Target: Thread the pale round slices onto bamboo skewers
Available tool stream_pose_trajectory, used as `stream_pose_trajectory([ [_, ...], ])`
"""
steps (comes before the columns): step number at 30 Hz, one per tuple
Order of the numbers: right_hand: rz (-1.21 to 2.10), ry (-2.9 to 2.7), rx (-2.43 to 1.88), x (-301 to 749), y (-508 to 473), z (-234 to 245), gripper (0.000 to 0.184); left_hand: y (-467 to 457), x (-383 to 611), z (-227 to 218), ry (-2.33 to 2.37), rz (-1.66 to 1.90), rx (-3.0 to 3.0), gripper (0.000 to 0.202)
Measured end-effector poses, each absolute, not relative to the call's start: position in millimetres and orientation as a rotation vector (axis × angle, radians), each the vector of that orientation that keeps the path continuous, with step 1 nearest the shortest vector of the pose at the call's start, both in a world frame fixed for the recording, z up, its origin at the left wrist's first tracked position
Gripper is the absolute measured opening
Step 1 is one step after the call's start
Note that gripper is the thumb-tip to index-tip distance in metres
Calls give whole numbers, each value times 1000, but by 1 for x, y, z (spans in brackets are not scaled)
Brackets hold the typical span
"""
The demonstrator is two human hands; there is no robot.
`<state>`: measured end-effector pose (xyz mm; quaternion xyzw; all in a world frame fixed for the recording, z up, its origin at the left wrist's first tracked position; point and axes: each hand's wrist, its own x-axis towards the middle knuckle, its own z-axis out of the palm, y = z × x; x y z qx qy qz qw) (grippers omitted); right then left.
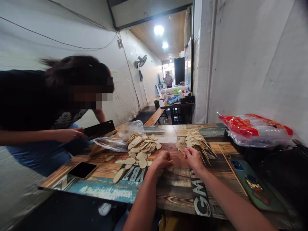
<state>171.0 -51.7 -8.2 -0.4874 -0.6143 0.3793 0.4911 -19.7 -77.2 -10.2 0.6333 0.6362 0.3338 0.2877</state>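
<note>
My left hand [163, 160] is closed just above the tabletop, with a pale slice [170, 167] showing under its fingers. My right hand [194, 158] is pinched at the end of a thin wooden skewer [182, 149], at the near side of the skewer bundle. Behind it lie several skewers threaded with pale slices [195, 140], their bare sticks pointing toward me. A heap of loose pale oval slices [141, 143] spreads to the left of my left hand.
At left a co-worker leans in with a cleaver [99, 129] by a clear plastic bag [131, 130]. A phone [82, 170] lies at the table's left edge, another phone [255, 184] at right. A red and clear plastic package [256, 130] sits at the back right.
</note>
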Motion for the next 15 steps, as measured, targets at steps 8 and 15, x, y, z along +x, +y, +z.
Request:
stream_pose_trajectory([
  [8, 959, -1468, -1180, 167, -50, -14, 36, -46, -47, 5, 2355, 1151, 1514, 6],
  [15, 967, -1471, -1142, 165, -50, -15, 29, -16, -54, -4, 2348, 1089, 1678, 16],
])
